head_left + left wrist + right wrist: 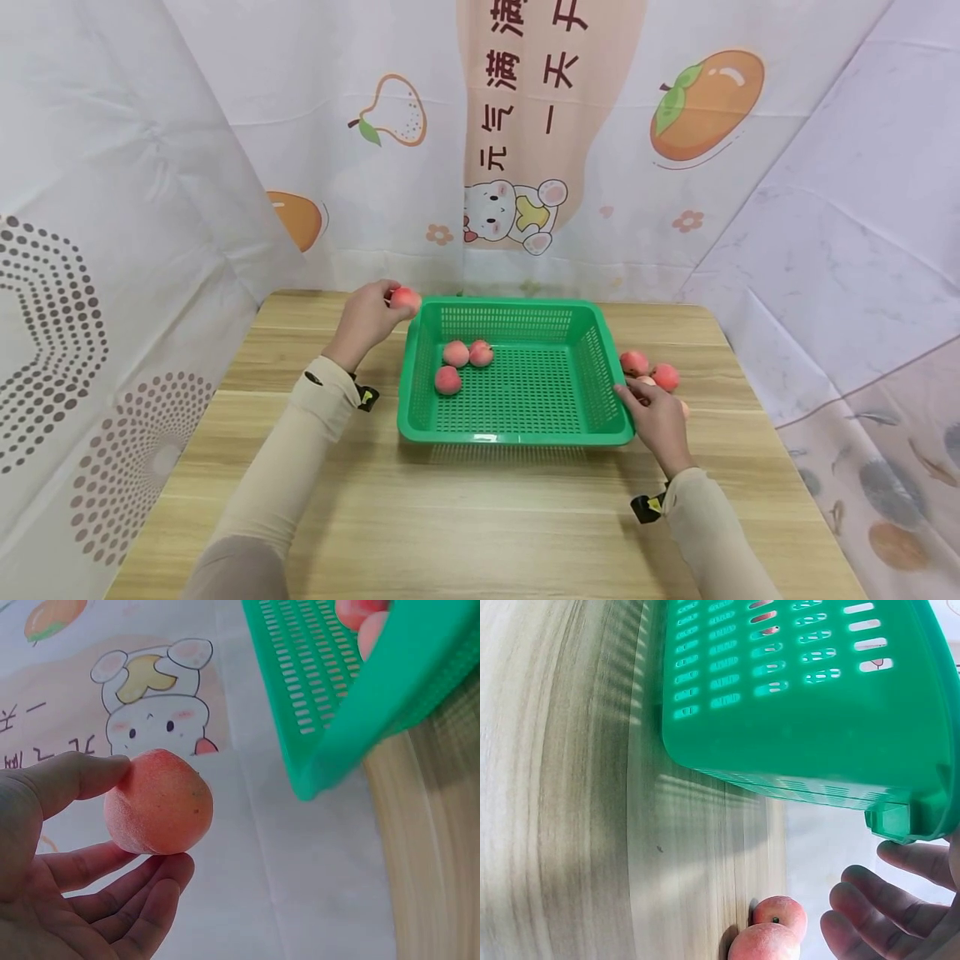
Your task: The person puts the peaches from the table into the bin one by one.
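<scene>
A green perforated basket (517, 429) stands on the wooden table (465, 517); three peaches (448, 380) lie in its left half. My left hand (369, 317) holds a peach (406, 299) at the basket's far left corner, pinched between thumb and fingers (142, 900) in the left wrist view, peach (159, 801) beside the basket corner (315, 776). My right hand (654, 414) rests at the basket's right rim with fingers (870, 907) loosely extended, holding nothing. Several peaches (634, 362) lie on the table just beyond it, two peaches (776, 930) showing in the right wrist view.
Printed fabric backdrops (525, 150) wall the table at the back and both sides. The table's front half (480, 533) is bare wood. The basket wall (795, 750) fills the right wrist view.
</scene>
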A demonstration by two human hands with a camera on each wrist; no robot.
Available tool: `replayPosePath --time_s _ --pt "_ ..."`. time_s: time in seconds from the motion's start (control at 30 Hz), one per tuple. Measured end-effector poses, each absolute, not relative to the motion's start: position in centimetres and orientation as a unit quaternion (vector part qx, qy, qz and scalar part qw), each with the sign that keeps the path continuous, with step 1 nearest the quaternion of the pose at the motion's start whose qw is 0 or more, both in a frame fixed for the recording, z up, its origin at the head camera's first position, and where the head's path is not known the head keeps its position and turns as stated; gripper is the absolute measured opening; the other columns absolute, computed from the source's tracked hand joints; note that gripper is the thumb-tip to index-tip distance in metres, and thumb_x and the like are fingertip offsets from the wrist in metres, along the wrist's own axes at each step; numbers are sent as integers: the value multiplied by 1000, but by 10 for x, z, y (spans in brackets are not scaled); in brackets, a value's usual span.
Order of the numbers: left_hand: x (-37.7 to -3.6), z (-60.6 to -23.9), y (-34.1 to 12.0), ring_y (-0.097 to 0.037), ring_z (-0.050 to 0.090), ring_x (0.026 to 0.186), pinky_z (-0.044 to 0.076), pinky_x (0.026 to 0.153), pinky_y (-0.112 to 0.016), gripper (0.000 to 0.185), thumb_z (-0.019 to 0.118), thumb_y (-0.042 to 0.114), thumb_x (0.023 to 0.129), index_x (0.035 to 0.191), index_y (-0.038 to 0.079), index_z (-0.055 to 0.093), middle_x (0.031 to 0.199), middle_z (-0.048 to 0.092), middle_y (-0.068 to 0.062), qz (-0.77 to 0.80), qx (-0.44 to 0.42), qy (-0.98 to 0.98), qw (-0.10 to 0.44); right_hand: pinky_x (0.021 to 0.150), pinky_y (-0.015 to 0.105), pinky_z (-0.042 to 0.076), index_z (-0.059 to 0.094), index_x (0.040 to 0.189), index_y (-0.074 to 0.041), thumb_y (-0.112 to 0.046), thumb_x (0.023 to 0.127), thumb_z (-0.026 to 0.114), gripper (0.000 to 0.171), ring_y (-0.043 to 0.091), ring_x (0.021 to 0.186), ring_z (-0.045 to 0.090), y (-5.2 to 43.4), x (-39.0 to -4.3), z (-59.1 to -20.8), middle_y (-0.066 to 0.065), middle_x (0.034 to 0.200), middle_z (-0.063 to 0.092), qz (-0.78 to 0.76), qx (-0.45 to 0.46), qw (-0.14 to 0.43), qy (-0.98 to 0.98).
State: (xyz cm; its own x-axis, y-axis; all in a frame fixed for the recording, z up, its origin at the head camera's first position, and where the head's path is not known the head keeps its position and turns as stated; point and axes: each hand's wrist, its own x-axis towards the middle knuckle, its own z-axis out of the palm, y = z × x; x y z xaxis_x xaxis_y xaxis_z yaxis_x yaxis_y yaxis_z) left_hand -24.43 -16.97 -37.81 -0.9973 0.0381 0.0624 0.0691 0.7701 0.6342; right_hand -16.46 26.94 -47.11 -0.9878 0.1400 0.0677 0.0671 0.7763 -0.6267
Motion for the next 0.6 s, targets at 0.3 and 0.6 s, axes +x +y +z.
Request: replayPosePath --time_s 0.3,0.6 --pt "-247 -379 -146 -30 61 100 52 87 -43 45 66 28 90 125 0 60 115 66 -17 -347 -51 -936 16 59 20 46 64 126 -1 -41 98 55 50 18 78 59 269 -164 -470 17 96 70 337 -62 47 -938" --pt "-250 -385 -125 -28 62 100 52 86 -40 45 71 28 88 123 1 63 115 67 -15 -346 -76 -935 11 59 20 46 64 126 -1 -43 99 54 51 19 78 58 269 -163 -470 16 96 70 339 -65 44 -938"
